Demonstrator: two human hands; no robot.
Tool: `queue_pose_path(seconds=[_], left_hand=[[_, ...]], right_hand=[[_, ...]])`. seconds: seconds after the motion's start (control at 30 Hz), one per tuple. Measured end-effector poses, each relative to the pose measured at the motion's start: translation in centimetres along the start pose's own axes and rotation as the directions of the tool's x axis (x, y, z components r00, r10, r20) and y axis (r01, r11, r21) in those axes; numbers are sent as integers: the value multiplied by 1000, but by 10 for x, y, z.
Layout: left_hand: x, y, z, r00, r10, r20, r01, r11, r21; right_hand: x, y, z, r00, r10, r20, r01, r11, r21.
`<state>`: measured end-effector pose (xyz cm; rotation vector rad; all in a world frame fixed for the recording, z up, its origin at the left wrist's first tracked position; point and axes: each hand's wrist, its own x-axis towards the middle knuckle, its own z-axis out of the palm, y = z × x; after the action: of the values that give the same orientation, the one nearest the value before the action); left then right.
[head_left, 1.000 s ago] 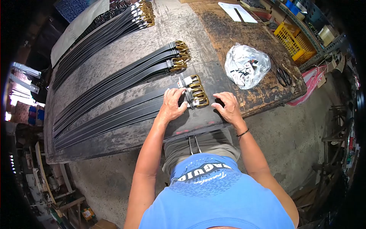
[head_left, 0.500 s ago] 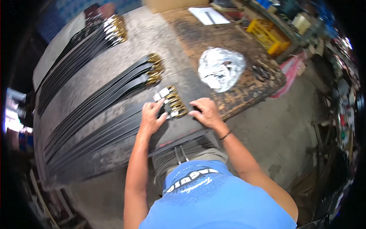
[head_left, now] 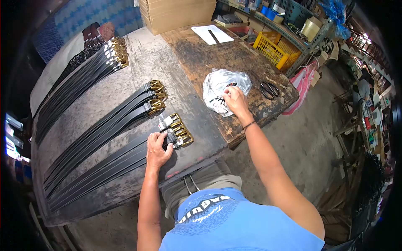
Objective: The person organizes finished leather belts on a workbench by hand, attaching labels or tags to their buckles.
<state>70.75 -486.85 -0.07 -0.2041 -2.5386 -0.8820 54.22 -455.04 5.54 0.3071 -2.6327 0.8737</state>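
Note:
Several black belts with gold buckles (head_left: 180,133) lie side by side near the table's front edge. My left hand (head_left: 158,149) rests on them just behind the buckles, its fingers apart. Over a clear plastic bag (head_left: 213,85) my right hand (head_left: 235,99) reaches in, fingers drawn together; whatever is between them is too small to name. Small dark pieces show inside the bag. Behind my left hand lies a second bundle of black belts (head_left: 121,109), with gold buckles.
A larger belt bundle (head_left: 79,73) lies at the back left. Scissors (head_left: 269,90) lie right of the bag. White paper with a black strip (head_left: 205,34), a cardboard box (head_left: 176,14) and a yellow crate (head_left: 270,49) stand farther back. A person (head_left: 363,90) is at far right.
My right hand has moved from beside the front buckles to the plastic bag, and its fingers have closed. My left hand stays on the front belts. The camera view has shifted.

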Motion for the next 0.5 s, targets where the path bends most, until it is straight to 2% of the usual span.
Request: queue_pose_path(seconds=[0.07,0.2,0.3,0.37,0.43,0.47,0.5], left_hand=[[0,-1,-1,999,37,11,-38,999,19],[0,-1,-3,998,58,-5,-58,998,36],[0,0,-3,998,68,-7,-67,997,48],[0,0,-2,994,80,-72,-79,997,13],[-4,-7,0,978,77,-196,-77,997,9],[-4,-5,-4,968,39,-246,-51,998,-41],[-6,-6,-5,941,31,-337,-39,999,-15]], right_hand=[[10,9,3,991,88,101,-75,989,-131],[17,19,8,980,134,145,-119,987,-109],[18,17,-1,996,83,14,-82,994,-79],[15,12,-7,980,-37,-197,41,999,14],[6,-18,-22,957,-43,-287,84,987,134],[-2,-38,-30,959,-64,-275,109,982,152],[-13,-53,-34,959,-86,-268,134,977,167]])
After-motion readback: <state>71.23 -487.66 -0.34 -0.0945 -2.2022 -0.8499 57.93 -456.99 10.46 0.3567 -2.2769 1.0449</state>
